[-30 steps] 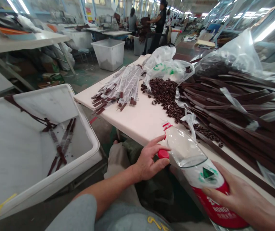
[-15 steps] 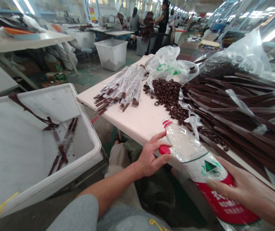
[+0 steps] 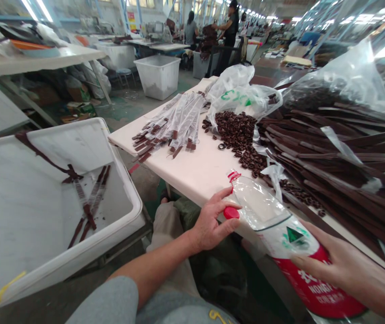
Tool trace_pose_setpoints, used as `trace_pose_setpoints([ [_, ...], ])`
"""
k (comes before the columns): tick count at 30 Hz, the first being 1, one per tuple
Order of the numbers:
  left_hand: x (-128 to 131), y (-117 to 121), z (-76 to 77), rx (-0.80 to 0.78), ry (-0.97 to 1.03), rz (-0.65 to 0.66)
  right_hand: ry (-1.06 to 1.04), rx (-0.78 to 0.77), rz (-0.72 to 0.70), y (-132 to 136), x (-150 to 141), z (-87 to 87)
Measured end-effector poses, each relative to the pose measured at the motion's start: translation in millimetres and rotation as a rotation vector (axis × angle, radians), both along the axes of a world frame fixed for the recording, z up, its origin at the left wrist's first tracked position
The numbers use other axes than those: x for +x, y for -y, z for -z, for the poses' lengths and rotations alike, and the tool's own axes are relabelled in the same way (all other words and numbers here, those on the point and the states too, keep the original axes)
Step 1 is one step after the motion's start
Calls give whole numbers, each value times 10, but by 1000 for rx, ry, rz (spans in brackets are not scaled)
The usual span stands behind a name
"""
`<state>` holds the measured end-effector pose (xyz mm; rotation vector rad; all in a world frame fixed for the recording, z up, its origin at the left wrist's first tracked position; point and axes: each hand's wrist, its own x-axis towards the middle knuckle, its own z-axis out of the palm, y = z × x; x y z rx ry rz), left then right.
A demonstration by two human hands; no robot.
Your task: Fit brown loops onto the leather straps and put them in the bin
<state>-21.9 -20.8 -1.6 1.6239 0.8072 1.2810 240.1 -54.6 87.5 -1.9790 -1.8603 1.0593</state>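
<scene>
Right, I've got the bottle (image 3: 263, 204) tilted over the worktop's (image 3: 182, 173) near edge, neck towards the tabletop. My right hand (image 3: 339, 265) curls broadly round its labelled body; my left (image 3: 208, 225) is half closed, pinching the red cap (image 3: 231, 213), forefinger by the neck. Thin, slick plastic, I'd judge: it'll dent under a squeeze. Body and stiffer neck look the best holds; weight's unclear.

The bottle (image 3: 263, 207) is clear, glossy plastic (thin and crinkly-looking), its cap (image 3: 231, 213) smooth red plastic.
</scene>
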Motion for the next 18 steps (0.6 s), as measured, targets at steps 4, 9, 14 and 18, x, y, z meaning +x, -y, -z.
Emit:
trace_pose_setpoints([
  [4, -6, 14, -3, -8, -5, 10, 38, 33, -21, -29, 23, -31],
  [9, 3, 26, 25, -17, 0, 10, 92, 26, -89, -39, -3, -119],
  [14, 10, 36, 43, -16, -1, 21, 133, 73, -12, 11, -40, -137],
  [18, 12, 42, 51, -10, 2, 19, 143, 64, 1, 40, -66, -135],
])
